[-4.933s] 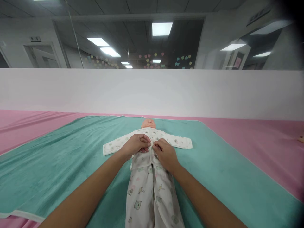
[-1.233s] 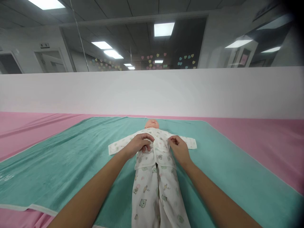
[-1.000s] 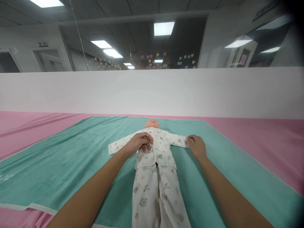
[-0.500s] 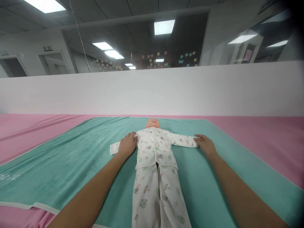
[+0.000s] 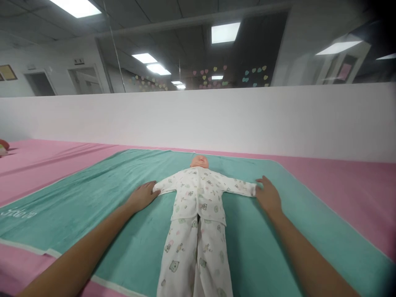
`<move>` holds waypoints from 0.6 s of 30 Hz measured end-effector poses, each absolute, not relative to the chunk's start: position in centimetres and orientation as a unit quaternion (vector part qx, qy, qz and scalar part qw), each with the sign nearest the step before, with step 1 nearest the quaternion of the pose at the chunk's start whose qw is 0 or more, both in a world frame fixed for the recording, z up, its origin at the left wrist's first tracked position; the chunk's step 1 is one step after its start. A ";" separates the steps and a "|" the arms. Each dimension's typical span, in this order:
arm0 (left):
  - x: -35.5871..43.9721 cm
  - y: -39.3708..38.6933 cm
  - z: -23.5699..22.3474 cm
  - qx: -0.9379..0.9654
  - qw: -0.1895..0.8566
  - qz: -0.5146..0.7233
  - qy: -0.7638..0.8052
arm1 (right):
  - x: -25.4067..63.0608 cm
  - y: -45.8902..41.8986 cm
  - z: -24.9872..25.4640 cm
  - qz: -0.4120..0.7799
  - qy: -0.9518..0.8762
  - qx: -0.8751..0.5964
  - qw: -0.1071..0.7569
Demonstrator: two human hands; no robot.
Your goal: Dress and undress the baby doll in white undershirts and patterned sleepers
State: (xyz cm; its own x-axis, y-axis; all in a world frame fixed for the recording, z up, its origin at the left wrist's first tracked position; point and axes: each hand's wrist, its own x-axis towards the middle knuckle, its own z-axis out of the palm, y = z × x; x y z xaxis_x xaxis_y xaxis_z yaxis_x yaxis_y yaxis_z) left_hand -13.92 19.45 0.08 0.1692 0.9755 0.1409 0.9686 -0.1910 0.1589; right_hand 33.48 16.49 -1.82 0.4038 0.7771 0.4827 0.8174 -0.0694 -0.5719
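A baby doll [image 5: 199, 161] lies on its back, its head at the far end. It wears a white printed top [image 5: 198, 194] and matching trousers [image 5: 182, 251], and both arms are spread sideways. My left hand [image 5: 142, 197] is closed on the end of the left-hand sleeve [image 5: 167, 184], covering the cuff. At the other side, my right hand [image 5: 269, 196] has its thumb and fingers at the cuff of the right-hand sleeve [image 5: 239, 187], its forefinger sticking out a little. No doll hands show beyond the cuffs.
Under the doll is a teal blanket [image 5: 130, 243] with a pale edge, spread over a pink cover [image 5: 328, 177]. A low white wall [image 5: 198, 119] runs behind, below a mirror or glass. Part of an orange object [image 5: 3, 145] shows at the far left.
My left hand has slid outward from the doll's upper sleeve to the sleeve end, and that sleeve now lies straighter. My right hand stays at its cuff. The view has turned slightly left.
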 end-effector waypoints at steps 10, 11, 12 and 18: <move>-13.4 13.9 -0.3 0.694 -0.036 0.160 0.701 | 17.8 9.5 0.1 0.240 -0.744 -0.436 0.446; -13.1 12.6 -0.2 0.698 -0.034 0.175 0.694 | 17.8 8.9 0.2 0.253 -0.745 -0.423 0.449; -12.6 11.2 -0.1 0.703 -0.023 0.196 0.683 | 18.0 8.4 0.3 0.269 -0.746 -0.408 0.452; -7.4 4.4 1.6 0.632 0.330 0.374 0.593 | 21.4 8.5 -0.1 0.472 -0.556 -0.386 0.565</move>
State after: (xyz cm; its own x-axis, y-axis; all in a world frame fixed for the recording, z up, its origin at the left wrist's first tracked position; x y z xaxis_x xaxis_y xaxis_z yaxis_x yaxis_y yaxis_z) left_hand -7.41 4.35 1.62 0.0174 0.9965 0.0816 0.5024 -0.0793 0.8610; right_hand 21.38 8.47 -0.09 -0.0634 0.9626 0.2636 -0.1033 0.2564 -0.9610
